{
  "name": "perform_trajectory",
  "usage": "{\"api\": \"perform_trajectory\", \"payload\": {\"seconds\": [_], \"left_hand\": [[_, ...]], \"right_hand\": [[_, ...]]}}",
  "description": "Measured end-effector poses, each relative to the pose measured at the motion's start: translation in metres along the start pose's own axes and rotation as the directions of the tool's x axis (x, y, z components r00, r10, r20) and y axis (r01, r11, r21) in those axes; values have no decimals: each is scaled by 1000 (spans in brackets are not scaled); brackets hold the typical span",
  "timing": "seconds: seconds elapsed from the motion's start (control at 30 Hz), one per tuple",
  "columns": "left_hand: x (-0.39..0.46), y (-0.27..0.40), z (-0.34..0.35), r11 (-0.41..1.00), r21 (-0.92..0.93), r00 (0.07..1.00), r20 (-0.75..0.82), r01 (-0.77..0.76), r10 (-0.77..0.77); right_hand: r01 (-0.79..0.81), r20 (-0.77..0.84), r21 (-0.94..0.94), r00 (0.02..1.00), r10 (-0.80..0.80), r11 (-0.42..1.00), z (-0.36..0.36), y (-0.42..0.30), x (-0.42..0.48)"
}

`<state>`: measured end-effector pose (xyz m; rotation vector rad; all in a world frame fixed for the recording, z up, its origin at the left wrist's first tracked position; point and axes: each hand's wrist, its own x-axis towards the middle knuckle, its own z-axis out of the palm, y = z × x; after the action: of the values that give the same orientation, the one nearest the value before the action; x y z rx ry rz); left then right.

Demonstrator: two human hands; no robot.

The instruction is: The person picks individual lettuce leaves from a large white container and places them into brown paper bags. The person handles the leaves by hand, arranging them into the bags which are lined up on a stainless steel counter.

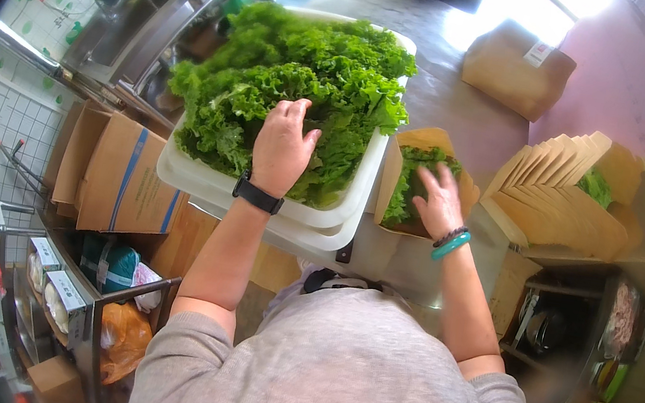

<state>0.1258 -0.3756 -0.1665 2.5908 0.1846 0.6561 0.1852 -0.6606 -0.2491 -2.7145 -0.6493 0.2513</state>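
My left hand, with a black band on the wrist, rests over green leaf lettuce heaped in a white plastic tub. Its thumb is apart from the fingers, and no leaf shows gripped in it. To the right, my right hand is slightly blurred, fingers spread over the lettuce leaves inside an open kraft paper box. A turquoise bangle and a dark beaded bracelet circle that wrist. Whether its fingertips press on the leaves, I cannot tell.
A nested row of kraft paper boxes, with lettuce in the end one, stands at right. A brown paper package lies farther back on the metal table. Flattened cardboard boxes lean at left, above a rack with bags.
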Motion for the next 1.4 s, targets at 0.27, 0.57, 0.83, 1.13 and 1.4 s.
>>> {"api": "perform_trajectory", "payload": {"seconds": [0.27, 0.57, 0.83, 1.13, 1.4], "left_hand": [[-5, -12, -25, 992, -124, 983, 185, 33, -10], [-13, -9, -42, 957, -287, 995, 101, 37, -8], [-32, 12, -52, 939, -342, 998, 63, 35, -14], [-74, 66, -14, 841, -541, 970, 209, 11, 122], [-116, 110, 52, 898, -359, 817, 418, -253, 397]], "right_hand": [[151, -59, 217, 988, -142, 964, -3, 0, 14], [693, 181, 3, 708, -682, 721, 7, -140, 30], [559, -367, 536, 829, -422, 632, -45, -129, 32], [96, 96, 705, 969, -229, 702, -56, 33, 15], [193, 336, 74, 919, -207, 978, 37, 33, 19]]}}
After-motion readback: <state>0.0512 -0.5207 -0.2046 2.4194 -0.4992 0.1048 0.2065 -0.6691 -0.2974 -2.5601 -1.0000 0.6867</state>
